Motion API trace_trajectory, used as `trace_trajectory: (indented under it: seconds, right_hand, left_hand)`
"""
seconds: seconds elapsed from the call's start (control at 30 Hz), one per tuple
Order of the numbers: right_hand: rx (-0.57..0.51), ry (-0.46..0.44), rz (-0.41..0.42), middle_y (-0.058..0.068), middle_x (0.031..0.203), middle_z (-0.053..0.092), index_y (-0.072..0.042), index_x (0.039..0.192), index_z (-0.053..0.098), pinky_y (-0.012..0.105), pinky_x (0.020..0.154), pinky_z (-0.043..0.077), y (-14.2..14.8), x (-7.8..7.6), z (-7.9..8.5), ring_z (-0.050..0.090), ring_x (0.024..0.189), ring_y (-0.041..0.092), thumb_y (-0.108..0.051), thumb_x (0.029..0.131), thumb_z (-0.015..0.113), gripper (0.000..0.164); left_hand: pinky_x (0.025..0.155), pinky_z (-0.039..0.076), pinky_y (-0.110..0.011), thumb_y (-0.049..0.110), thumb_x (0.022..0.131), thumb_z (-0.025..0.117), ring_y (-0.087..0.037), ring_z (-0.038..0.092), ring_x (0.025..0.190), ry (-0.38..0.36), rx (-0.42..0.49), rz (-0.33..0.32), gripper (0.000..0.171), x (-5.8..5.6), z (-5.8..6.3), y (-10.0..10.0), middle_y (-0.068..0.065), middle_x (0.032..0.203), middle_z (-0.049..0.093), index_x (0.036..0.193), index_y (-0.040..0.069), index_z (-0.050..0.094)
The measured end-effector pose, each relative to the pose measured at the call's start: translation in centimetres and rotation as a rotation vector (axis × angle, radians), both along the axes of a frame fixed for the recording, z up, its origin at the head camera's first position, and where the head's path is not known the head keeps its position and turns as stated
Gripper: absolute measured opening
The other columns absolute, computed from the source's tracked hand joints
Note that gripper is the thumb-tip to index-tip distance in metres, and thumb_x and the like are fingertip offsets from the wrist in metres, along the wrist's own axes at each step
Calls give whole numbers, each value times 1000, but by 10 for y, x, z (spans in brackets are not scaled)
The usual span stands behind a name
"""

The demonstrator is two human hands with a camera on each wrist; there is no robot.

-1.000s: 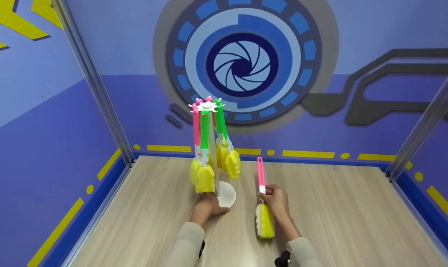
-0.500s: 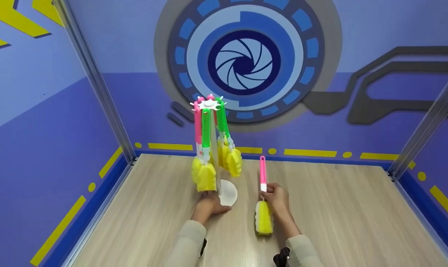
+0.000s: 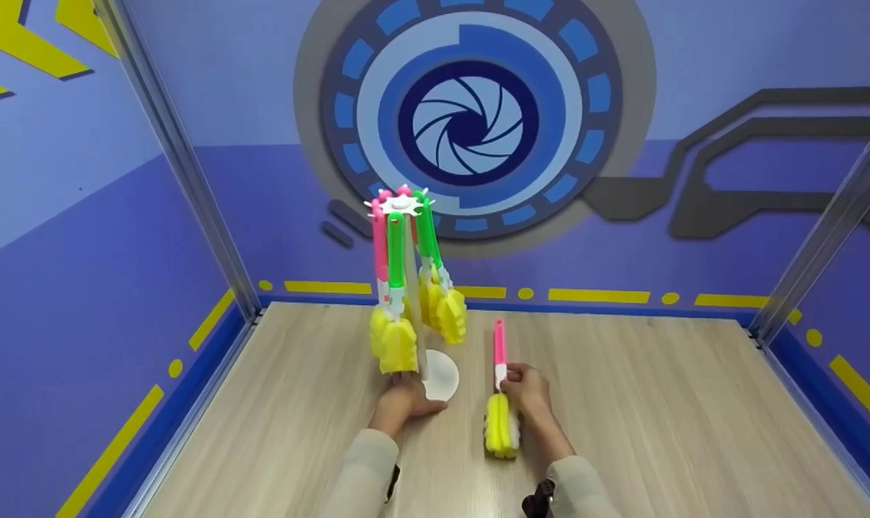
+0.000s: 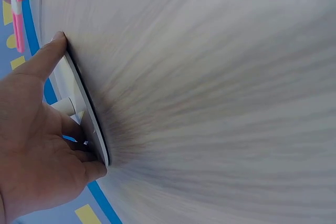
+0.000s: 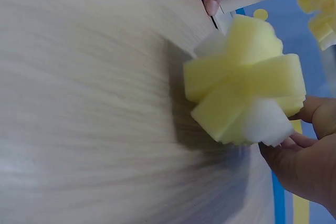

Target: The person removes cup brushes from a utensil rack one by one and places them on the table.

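A white brush stand (image 3: 442, 377) has pink- and green-handled sponge brushes hanging from its star-shaped top (image 3: 401, 206). My left hand (image 3: 407, 404) grips the stand's round base low down; in the left wrist view, thumb and fingers span the base's rim (image 4: 86, 98). In my right hand (image 3: 530, 393), a sponge bottle brush (image 3: 501, 426) with a pink handle is pinched near its white neck. The handle points away toward the back wall, and the yellow-and-white sponge head (image 5: 247, 80) is toward me, close over the table. Part of my left fingers is hidden behind the hanging sponges.
The wooden table (image 3: 658, 417) meets blue-purple printed walls (image 3: 262, 216) at the back and sides. Metal corner posts (image 3: 179, 155) rise at the left and right. The hanging yellow sponges (image 3: 397, 345) are just above my left hand.
My right hand has shifted slightly left with the brush, and its handle end sits lower in view. The sponge head has turned, showing its white part on the right. My left hand stays put.
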State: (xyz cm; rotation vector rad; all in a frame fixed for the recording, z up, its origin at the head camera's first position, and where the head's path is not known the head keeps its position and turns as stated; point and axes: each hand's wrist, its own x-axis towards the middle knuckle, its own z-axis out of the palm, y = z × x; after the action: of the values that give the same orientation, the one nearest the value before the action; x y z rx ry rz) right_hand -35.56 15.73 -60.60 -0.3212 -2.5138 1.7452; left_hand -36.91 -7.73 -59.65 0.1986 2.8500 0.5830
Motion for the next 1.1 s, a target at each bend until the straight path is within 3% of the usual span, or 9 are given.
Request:
trace_trajectory:
  seconds: [0.2, 0.43, 0.67, 1.0, 1.1]
  right_hand:
    - [23, 18, 13, 23, 112, 68, 12, 128, 61, 39, 87, 56, -1, -2, -4, 66, 100, 30, 3, 93, 67, 37]
    - [5, 27, 26, 21, 108, 71, 12, 127, 63, 33, 82, 56, -5, -8, -8, 67, 95, 25, 4, 93, 67, 35]
    - [20, -8, 25, 17, 108, 71, 9, 127, 64, 35, 84, 56, -8, -11, -13, 66, 94, 23, 1, 93, 68, 35]
    - [-10, -60, 14, 17, 108, 72, 8, 123, 67, 36, 85, 56, -7, -13, -13, 67, 94, 24, -1, 94, 69, 30]
    - [-18, -72, 13, 17, 106, 71, 8, 122, 67, 35, 84, 56, -7, -13, -12, 67, 92, 23, -1, 93, 70, 30]
  left_hand:
    - [120, 25, -46, 51, 88, 75, -44, 25, 146, -20, -27, 2, 109, -1, 0, 1, -36, 156, 20, 151, -16, 17]
    - [119, 28, -47, 54, 88, 73, -46, 30, 144, -27, -104, -7, 107, -3, 0, 2, -38, 153, 24, 150, -17, 22]
    - [120, 27, -47, 55, 85, 75, -43, 29, 145, 20, -64, 33, 112, -6, -15, 2, -34, 156, 23, 152, -15, 19]
    - [121, 25, -45, 53, 85, 77, -42, 27, 146, -4, -52, 32, 112, -3, -5, 3, -33, 157, 21, 152, -14, 17]
    - [122, 22, -45, 53, 86, 77, -42, 25, 147, 4, -50, 35, 112, -4, -9, 3, -33, 158, 19, 153, -13, 16]
